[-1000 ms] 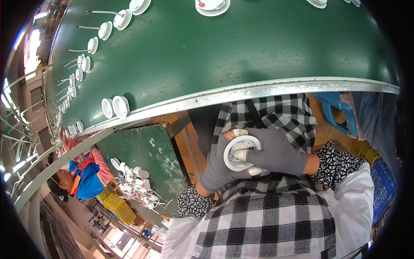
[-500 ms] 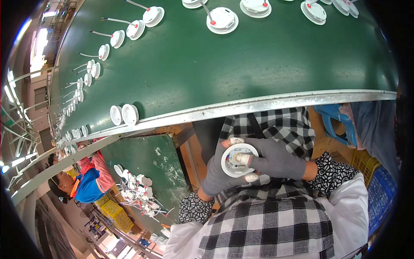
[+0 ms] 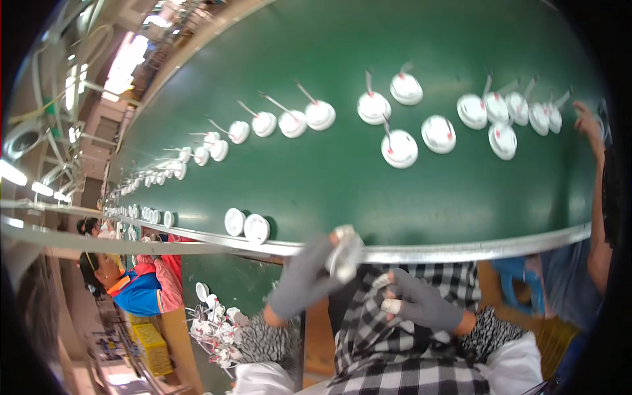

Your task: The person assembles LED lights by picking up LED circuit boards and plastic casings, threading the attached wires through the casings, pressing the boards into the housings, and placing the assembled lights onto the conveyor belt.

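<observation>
My left hand (image 3: 309,273), in a grey glove with bare, taped fingertips, grips a round white light fitting (image 3: 345,257) by its rim. It holds the fitting tilted at the metal edge of the green table; motion blurs it. My right hand (image 3: 424,301), gloved the same way, is over my checked apron (image 3: 421,359) with fingers apart and nothing in it. Two white round housings (image 3: 246,225) stand on edge, leaning together, on the table left of my left hand.
Several white light fittings with cables (image 3: 399,148) lie across the green table (image 3: 316,191). A lower green surface holds a heap of white parts with wires (image 3: 214,329). A co-worker in blue (image 3: 138,286) sits at left; another person's hand (image 3: 588,125) reaches in at right.
My left hand has moved up and left from my lap to the table edge with the light fitting. My right hand has let go of it. The view has shifted, showing more of the table.
</observation>
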### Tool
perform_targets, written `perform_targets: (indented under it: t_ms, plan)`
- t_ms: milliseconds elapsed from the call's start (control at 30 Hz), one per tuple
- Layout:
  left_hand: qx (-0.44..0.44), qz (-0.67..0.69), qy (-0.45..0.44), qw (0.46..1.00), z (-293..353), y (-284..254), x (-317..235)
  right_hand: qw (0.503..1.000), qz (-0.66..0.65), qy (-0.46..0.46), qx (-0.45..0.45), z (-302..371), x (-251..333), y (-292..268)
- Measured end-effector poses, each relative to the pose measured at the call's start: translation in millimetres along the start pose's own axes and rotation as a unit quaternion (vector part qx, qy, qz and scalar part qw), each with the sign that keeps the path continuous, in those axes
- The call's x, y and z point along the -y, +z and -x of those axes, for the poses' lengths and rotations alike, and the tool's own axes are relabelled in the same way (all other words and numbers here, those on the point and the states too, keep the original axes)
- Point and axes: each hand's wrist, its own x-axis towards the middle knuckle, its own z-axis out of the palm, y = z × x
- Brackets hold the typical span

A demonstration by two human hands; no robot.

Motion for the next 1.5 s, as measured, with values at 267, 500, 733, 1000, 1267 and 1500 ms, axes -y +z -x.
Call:
perform_targets:
  t_ms: [267, 500, 733, 1000, 1267, 1500]
  plan:
    - [-0.185, -0.356, 0.084, 0.912, -176, 25, 117, 0.991, 0.11, 0.02, -0.078, 14, 8, 8]
    - [-0.288, -0.347, 0.271, 0.85, -107, -3, 24, 0.993, 0.062, 0.027, -0.097, 10, 8, 8]
    - [-0.409, -0.405, -0.285, 0.767, 186, -105, 140, 0.993, 0.059, 0.023, -0.102, -11, -1, -6]
    - [-0.029, -0.449, -0.566, 0.69, 293, -86, 188, 0.993, 0.111, 0.029, 0.027, -36, 26, 57]
    - [-0.346, -0.244, -0.41, 0.808, 251, -82, 94, 0.978, 0.178, 0.075, 0.073, -45, 34, 60]
    - [-0.221, 0.52, -0.217, 0.796, 143, 28, 0, 0.963, -0.143, 0.013, 0.229, -93, 4, 71]
